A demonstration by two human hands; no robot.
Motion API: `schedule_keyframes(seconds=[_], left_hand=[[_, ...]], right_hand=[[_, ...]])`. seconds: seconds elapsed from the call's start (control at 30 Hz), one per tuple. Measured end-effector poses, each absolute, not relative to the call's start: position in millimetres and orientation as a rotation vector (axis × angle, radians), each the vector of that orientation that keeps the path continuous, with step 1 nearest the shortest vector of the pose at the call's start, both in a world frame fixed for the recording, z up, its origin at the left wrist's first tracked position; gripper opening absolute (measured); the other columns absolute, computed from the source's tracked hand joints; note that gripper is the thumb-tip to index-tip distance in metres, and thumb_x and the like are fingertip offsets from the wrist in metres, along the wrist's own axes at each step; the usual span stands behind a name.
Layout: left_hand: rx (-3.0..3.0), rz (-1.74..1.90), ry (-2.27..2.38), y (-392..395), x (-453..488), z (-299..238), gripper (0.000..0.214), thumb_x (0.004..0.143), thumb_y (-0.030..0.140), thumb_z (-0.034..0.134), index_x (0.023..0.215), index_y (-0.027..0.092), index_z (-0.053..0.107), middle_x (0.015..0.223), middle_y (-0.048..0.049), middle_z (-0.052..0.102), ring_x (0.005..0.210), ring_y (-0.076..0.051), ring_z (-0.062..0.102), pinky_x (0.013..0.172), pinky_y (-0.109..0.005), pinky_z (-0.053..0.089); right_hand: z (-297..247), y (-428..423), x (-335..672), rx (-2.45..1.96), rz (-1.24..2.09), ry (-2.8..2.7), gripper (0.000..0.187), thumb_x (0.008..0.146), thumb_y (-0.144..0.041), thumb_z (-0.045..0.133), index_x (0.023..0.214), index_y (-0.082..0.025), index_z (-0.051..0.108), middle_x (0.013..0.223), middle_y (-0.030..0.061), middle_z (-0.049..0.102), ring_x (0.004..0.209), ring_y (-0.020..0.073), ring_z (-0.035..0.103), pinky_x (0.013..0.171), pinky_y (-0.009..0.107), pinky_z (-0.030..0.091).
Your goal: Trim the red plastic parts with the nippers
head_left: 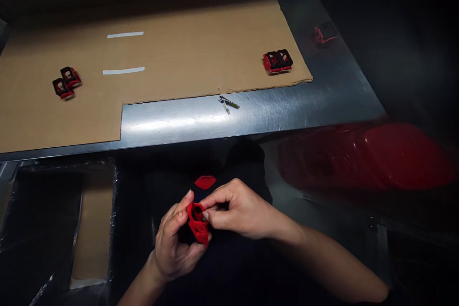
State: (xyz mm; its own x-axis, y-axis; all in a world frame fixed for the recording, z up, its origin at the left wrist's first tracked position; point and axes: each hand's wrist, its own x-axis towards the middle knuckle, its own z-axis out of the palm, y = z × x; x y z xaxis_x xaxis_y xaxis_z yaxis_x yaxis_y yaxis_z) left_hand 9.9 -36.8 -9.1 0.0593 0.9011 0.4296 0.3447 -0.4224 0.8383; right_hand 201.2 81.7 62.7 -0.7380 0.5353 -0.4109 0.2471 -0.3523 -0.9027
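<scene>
My left hand (175, 239) is wrapped round a small red plastic housing (198, 230), holding it tilted in front of my body. The housing is a hollow frame with openings, dark inside. From the right, my right hand (236, 210) pinches with thumb and forefinger at the upper edge of its opening. Whether a smaller piece lies between those fingertips is hidden. Just above the hands shows a flat red shape (205, 182) against the dark background. On the metal table edge beyond lies a nail clipper (228, 103) with its lever swung out.
Cardboard (186, 57) with two white tape strips covers much of the metal table (172, 122). Red-and-black parts sit in a left pair (67, 82) and a right pair (278, 61); another part (324, 33) lies far right. A large red object (366, 158) stands right, a black-lined box (39, 220) left.
</scene>
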Motion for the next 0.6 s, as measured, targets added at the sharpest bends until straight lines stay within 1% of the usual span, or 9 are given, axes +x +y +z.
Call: schedule_keyframes(seconds=[0.13,0.23,0.3,0.4,0.5,0.6], left_hand=[[1.817,1.363,1.236,-36.3,10.1,-7.6,0.088,0.076,0.005,0.077,0.151,0.023,0.035,0.153,-0.0144,0.049,0.139,-0.029,0.052,0.102,-0.043,0.058],[1.827,1.365,1.233,-36.5,9.9,-6.6,0.089,0.075,0.004,0.078,0.151,0.023,0.036,0.152,-0.0141,0.050,0.138,-0.028,0.052,0.103,-0.041,0.058],[1.824,1.374,1.228,-36.8,10.0,-6.8,0.090,0.074,0.004,0.079,0.150,0.023,0.037,0.152,-0.0147,0.050,0.138,-0.029,0.053,0.103,-0.042,0.058],[1.814,1.375,1.231,-37.2,10.4,-7.4,0.089,0.074,0.003,0.078,0.150,0.023,0.037,0.153,-0.0150,0.049,0.138,-0.029,0.052,0.103,-0.042,0.058],[1.818,1.363,1.232,-37.8,10.6,-7.1,0.090,0.074,0.001,0.077,0.151,0.024,0.036,0.153,-0.0155,0.049,0.138,-0.028,0.053,0.101,-0.040,0.058],[1.810,1.361,1.230,-38.6,10.1,-6.9,0.089,0.075,0.006,0.079,0.150,0.023,0.037,0.151,-0.0174,0.051,0.137,-0.030,0.053,0.102,-0.044,0.058]], right_hand=[[62.3,81.8,205.8,-0.975,2.224,-1.692,0.024,0.084,-0.021,0.060,0.095,-0.018,0.081,0.068,-0.0016,0.067,0.057,0.0080,0.050,0.054,0.020,0.036],[61.1,80.4,207.1,-0.975,2.189,-1.718,0.027,0.085,-0.023,0.060,0.102,-0.018,0.081,0.072,0.0004,0.071,0.059,0.0093,0.054,0.056,0.020,0.040],[61.2,78.5,206.3,-0.992,2.179,-1.700,0.028,0.083,-0.022,0.062,0.104,-0.018,0.080,0.074,0.0006,0.072,0.062,0.0102,0.058,0.058,0.020,0.043],[63.0,75.8,203.8,-1.063,2.167,-1.665,0.026,0.081,-0.021,0.065,0.102,-0.017,0.080,0.075,0.0001,0.073,0.065,0.0112,0.062,0.061,0.019,0.046],[65.3,75.5,202.4,-1.064,2.143,-1.684,0.022,0.083,-0.021,0.063,0.095,-0.018,0.081,0.070,-0.0013,0.070,0.062,0.0097,0.059,0.058,0.019,0.043],[65.4,77.4,203.5,-1.005,2.165,-1.707,0.024,0.083,-0.018,0.060,0.095,-0.018,0.081,0.068,-0.0022,0.069,0.058,0.0083,0.053,0.054,0.019,0.038]])
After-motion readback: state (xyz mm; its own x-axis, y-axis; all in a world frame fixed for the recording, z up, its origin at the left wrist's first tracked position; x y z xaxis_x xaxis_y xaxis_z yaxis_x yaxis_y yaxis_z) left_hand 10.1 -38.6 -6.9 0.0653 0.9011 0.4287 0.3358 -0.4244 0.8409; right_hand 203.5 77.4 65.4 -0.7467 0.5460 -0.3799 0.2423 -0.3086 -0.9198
